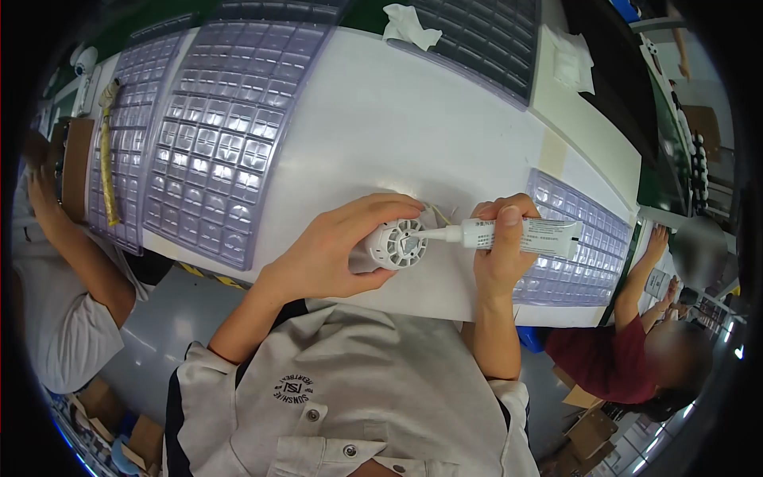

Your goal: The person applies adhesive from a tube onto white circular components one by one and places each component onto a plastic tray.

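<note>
My left hand [350, 238] is closed around a round white plastic housing [389, 245] with radial slots, its slotted face turned to the right. Thin wires [437, 213] stick out near its upper side. In my right hand [506, 246] is a white squeeze tube [548, 237] with printed text, held level. The tube's long narrow nozzle [435, 234] points left and reaches the middle of the slotted face. Whether any glue or paste is coming out is too small to tell.
Clear plastic compartment trays [218, 131] lie at the left, with another tray [580, 238] at the right and a dark one [485, 40] behind. Crumpled white tissue [411, 28] lies at the back. A yellow strip [106, 159] rests on the far-left tray. People sit on both sides.
</note>
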Demonstrator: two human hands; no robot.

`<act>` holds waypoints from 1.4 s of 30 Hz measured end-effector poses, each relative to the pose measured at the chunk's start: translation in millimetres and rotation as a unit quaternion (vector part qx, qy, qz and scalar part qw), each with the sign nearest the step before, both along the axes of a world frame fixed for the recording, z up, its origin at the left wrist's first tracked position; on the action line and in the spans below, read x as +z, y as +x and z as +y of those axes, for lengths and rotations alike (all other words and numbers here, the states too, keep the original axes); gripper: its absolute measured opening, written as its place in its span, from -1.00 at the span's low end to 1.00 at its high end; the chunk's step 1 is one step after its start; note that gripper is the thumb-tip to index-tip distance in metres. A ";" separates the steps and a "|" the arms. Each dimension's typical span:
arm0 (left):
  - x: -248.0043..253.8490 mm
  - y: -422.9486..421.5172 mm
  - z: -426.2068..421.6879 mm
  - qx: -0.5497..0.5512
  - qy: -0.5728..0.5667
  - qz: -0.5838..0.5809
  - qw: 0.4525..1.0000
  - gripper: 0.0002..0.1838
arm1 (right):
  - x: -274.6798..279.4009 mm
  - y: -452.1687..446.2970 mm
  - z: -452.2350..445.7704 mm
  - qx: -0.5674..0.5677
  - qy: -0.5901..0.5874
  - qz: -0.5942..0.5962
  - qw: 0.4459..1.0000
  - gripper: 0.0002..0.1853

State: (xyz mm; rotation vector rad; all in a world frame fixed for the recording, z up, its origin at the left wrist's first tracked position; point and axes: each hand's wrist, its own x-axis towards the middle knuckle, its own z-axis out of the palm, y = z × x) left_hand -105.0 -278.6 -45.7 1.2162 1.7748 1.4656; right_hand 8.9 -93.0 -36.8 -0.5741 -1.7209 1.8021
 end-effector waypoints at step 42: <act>-1.2 -0.2 1.3 0.015 -0.006 -0.014 1.000 -0.32 | -3.0 7.5 8.4 0.038 0.012 -0.001 0.999 -0.69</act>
